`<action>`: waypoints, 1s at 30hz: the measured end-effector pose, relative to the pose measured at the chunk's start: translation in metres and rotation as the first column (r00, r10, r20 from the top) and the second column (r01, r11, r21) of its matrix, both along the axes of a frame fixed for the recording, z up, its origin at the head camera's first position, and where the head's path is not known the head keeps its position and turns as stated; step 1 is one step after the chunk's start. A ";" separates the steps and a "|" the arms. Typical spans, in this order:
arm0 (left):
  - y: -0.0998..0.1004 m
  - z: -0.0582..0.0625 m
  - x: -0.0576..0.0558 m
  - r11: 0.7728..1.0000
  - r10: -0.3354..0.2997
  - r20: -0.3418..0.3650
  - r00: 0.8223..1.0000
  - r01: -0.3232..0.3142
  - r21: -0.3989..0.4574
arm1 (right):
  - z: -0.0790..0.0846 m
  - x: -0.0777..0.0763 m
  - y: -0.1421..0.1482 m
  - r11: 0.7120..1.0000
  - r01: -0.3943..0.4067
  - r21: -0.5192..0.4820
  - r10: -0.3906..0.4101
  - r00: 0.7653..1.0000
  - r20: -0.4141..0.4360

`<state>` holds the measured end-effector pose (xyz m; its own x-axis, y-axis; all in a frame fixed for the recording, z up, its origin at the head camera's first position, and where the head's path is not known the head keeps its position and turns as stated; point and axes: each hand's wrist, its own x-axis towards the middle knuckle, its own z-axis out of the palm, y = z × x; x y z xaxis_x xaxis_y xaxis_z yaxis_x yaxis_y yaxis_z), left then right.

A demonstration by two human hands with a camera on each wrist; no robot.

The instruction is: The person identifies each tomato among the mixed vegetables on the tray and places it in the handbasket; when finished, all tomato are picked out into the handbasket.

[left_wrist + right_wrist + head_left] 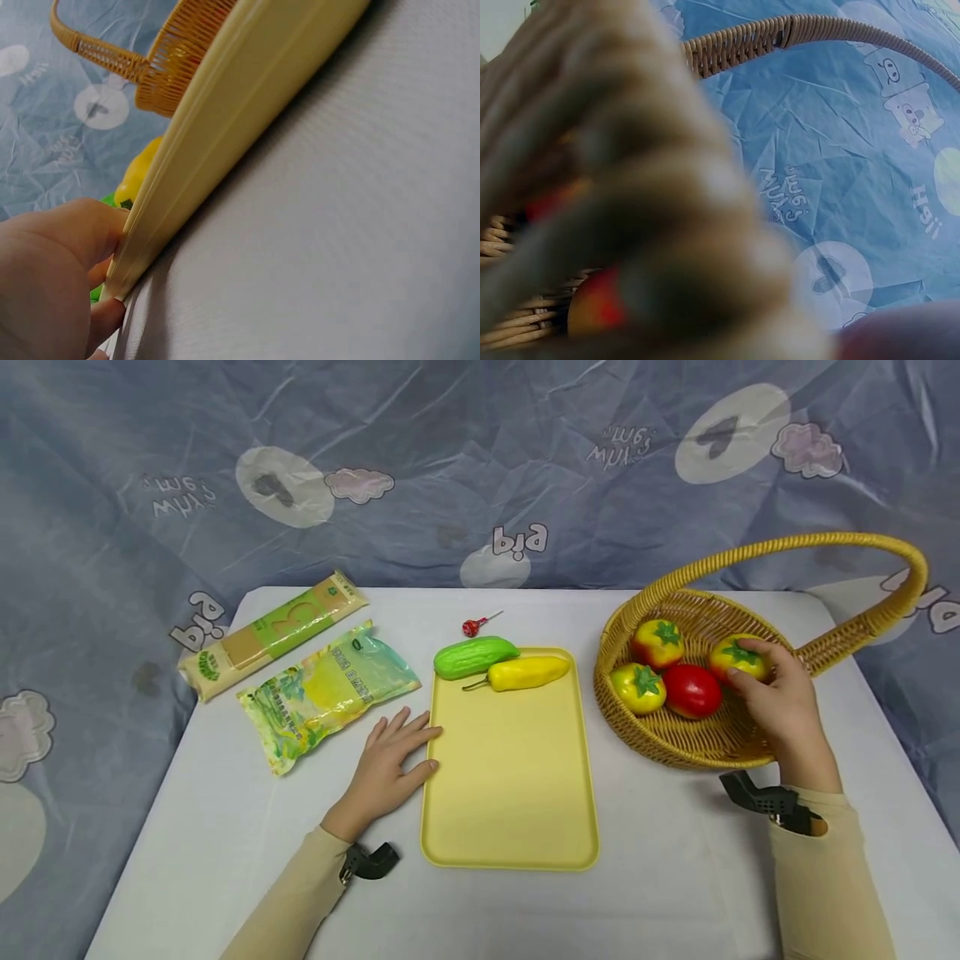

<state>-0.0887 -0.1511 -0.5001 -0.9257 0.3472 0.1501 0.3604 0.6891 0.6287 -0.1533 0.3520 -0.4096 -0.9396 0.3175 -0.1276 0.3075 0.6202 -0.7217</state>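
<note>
My right hand reaches into the wicker basket and holds a yellow-red toy tomato, thumb on one side and fingers on the other. Beside it in the basket lie a red tomato-like piece and two more yellow-red tomatoes, one at the back and one at the left. At the yellow tray, my left hand rests with spread fingers, thumb and fingertips touching its left edge. In the right wrist view, blurred wicker hides my right fingers.
A green cucumber-like vegetable and a yellow pepper lie at the tray's far end. Behind them is a red lollipop. Two packages, one long and tan, one yellow-green, lie at the left. The basket's tall handle arches over the right side.
</note>
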 end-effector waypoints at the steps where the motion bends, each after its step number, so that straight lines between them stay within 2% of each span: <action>1: 0.000 0.000 0.000 1.000 0.000 0.001 1.000 0.000 -0.001 | 0.000 0.000 0.000 1.000 -0.003 0.003 0.003 1.000 0.006; 11: 0.001 -0.001 0.000 1.000 0.001 0.010 1.000 -0.001 0.000 | -0.003 0.001 0.002 0.999 -0.037 -0.019 0.037 0.999 0.007; 19: 0.002 -0.003 0.001 1.000 0.005 0.002 1.000 -0.005 0.006 | -0.002 0.002 0.003 0.997 -0.080 0.020 0.079 0.997 0.020; 30: 0.002 -0.001 0.001 1.000 0.010 0.004 1.000 -0.011 0.009 | 0.001 0.003 0.001 0.987 -0.086 0.135 0.069 0.990 0.125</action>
<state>-0.0874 -0.1495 -0.5008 -0.9299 0.3361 0.1494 0.3506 0.6871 0.6364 -0.1504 0.3526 -0.4084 -0.9427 0.2669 -0.2001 0.3335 0.7378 -0.5869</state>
